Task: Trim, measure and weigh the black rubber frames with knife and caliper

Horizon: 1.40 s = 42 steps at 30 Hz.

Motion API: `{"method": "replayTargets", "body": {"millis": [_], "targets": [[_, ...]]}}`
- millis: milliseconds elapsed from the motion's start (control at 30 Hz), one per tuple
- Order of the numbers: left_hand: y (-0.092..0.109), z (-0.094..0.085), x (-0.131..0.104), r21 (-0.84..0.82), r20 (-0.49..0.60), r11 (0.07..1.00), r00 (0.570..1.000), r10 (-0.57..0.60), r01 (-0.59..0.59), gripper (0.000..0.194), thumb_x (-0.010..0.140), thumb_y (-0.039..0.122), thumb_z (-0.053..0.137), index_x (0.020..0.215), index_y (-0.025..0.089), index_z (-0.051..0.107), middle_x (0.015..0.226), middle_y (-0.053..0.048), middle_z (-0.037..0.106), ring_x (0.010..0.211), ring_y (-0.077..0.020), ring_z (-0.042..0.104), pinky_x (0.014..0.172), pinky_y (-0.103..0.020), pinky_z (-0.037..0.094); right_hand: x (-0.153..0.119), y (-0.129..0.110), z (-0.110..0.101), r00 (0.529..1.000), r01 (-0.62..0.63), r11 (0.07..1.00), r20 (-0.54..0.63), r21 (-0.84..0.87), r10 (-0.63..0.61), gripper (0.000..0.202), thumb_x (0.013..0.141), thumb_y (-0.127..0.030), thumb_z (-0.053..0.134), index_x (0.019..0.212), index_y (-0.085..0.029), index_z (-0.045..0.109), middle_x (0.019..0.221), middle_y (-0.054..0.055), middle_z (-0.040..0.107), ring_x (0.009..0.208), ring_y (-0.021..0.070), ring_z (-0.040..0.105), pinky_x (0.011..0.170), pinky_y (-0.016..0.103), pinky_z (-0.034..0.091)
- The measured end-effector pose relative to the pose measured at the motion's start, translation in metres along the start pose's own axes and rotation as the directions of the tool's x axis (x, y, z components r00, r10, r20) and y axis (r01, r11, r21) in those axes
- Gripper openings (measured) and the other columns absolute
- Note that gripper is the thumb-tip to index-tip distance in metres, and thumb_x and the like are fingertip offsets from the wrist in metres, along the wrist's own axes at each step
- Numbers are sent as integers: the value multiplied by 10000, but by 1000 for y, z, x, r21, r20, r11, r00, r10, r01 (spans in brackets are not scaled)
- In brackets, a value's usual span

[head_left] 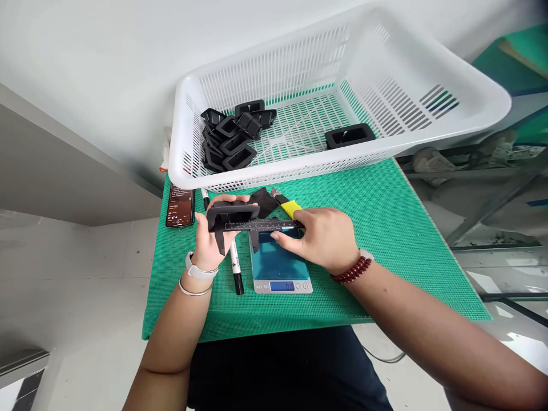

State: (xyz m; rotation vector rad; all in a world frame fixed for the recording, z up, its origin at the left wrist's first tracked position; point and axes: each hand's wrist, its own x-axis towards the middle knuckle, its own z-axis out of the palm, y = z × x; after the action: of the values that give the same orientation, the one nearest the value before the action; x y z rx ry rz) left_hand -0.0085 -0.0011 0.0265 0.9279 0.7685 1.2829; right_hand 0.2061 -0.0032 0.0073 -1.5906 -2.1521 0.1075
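Note:
My left hand (208, 231) is closed around a black rectangular plastic frame (231, 210), holding it above the table. In my right hand (323, 237) is a black vernier caliper (261, 225), gripped at the end of its beam with the thumb along it. The caliper lies across the front of the frame, its larger jaws pointing down and spread apart. Whether the jaws touch the frame I cannot tell. Under the caliper sits a small digital scale (280, 260) with a blue platform, its display seeming to read 0.0. A white marker (236, 268) with a black cap lies left of the scale.
A white plastic basket (274, 177) stands at the back, with several black frames (233, 140) piled at its left and one frame (350, 136) at its right. A phone (180, 205), a yellow-handled cutter (289, 205) and a dark scrap (262, 202) lie on the green-covered table (411, 268).

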Motion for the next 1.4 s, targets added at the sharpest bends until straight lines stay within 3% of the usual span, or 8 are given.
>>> {"method": "replayTargets", "body": {"millis": [300, 500, 1000, 1400], "targets": [[6, 5, 0, -23, -47, 999, 998, -45, 44, 595, 764, 788, 527, 968, 250, 678, 1137, -95, 690, 1322, -373, 538, 992, -576, 541, 0, 1, 0, 991, 137, 988, -16, 71, -136, 650, 849, -761, 329, 511, -206, 365, 450, 3, 396, 452, 106, 321, 481, 270, 183], [7, 4, -1, -61, 4, 997, 999, -48, 48, 602, 783, 770, 521, 982, 225, 680, 1119, -105, 699, 1288, -380, 565, 1025, -590, 507, 0, 2, 2, 976, 209, 973, -75, 93, -203, 622, 886, -716, 329, 530, -208, 356, 451, -6, 393, 443, 98, 309, 473, 265, 181], [10, 2, -2, -120, 34, 991, 998, -56, 60, 579, 816, 730, 512, 1004, 207, 675, 1133, -111, 706, 1274, -375, 580, 1030, -577, 510, -2, 6, 4, 953, 300, 946, -72, 126, -293, 585, 965, -594, 269, 635, -182, 520, 506, 4, 470, 460, 117, 348, 500, 279, 210], [10, 2, -1, -121, 11, 991, 998, -60, 61, 574, 817, 725, 516, 990, 200, 671, 1119, -126, 707, 1293, -382, 563, 1013, -583, 521, -2, 6, 3, 938, 344, 934, -80, 97, -337, 529, 981, -513, 272, 671, -169, 529, 524, 14, 507, 464, 123, 364, 500, 281, 226]]}}
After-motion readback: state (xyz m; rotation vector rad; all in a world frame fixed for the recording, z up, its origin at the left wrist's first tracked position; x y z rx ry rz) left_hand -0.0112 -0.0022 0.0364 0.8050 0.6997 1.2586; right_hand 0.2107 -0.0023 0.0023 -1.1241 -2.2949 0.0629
